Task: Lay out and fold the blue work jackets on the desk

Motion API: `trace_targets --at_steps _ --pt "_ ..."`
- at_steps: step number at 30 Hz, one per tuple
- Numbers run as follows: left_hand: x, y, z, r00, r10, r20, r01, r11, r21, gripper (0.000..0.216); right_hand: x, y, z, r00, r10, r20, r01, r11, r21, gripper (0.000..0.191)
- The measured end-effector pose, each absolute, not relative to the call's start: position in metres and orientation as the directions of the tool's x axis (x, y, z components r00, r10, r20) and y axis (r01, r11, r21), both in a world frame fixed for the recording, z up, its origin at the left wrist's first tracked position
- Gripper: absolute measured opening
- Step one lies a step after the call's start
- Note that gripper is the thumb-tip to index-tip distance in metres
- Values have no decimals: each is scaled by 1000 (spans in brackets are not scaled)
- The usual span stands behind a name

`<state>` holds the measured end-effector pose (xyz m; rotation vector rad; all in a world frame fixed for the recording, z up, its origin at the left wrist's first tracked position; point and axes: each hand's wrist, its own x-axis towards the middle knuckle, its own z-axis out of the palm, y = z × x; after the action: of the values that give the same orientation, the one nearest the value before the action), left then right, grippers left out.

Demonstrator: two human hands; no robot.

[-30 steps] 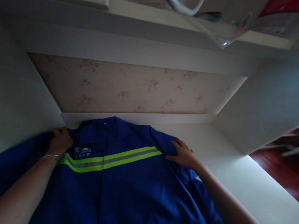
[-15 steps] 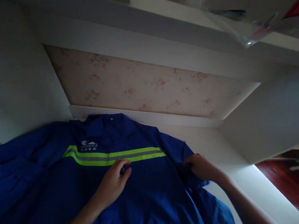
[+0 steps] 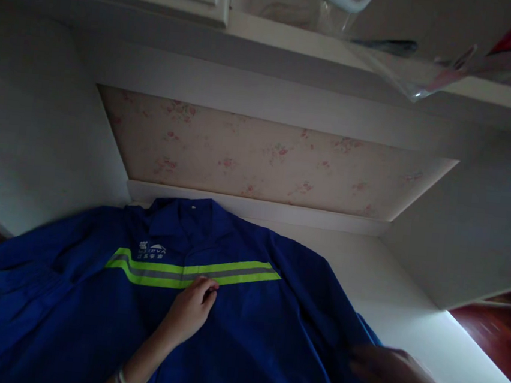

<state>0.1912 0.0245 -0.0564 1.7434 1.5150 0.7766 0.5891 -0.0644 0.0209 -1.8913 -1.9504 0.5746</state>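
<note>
- Fingers (image 3: 203, 289) of left hand (image 3: 189, 311) pinch jacket (image 3: 241, 335) front by stripe (image 3: 194, 268).
- Right hand (image 3: 383, 366) blurred on sleeve, grip unclear.
- Jacket flat on shelf (image 3: 407, 302).
- Risk: uneven pull bunches fabric.

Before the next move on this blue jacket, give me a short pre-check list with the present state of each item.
1. Jacket lies front-up on the white surface: ok.
2. Left hand rests on the chest, just below the reflective stripe: ok.
3. Right hand at the right sleeve: blurred, grip cannot tell.
4. Collar flat: ok.
5. Left sleeve smooth: not ok, rumpled.
6. Front fastened: cannot tell.
</note>
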Motion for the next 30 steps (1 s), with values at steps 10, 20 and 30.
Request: trace_targets --at_steps 10,20,30 --pt "274 33 -39 22 998 -67 183 62 981 51 433 45 -71 186 967 -175 -53 -168 -984 55" --pt "278 45 -82 191 966 -171 386 87 919 54 437 49 -88 83 990 -110 106 -118 -987 59" --pt "275 41 -76 252 943 -216 412 97 906 56 436 51 -93 28 996 -88 188 -92 -978 57"
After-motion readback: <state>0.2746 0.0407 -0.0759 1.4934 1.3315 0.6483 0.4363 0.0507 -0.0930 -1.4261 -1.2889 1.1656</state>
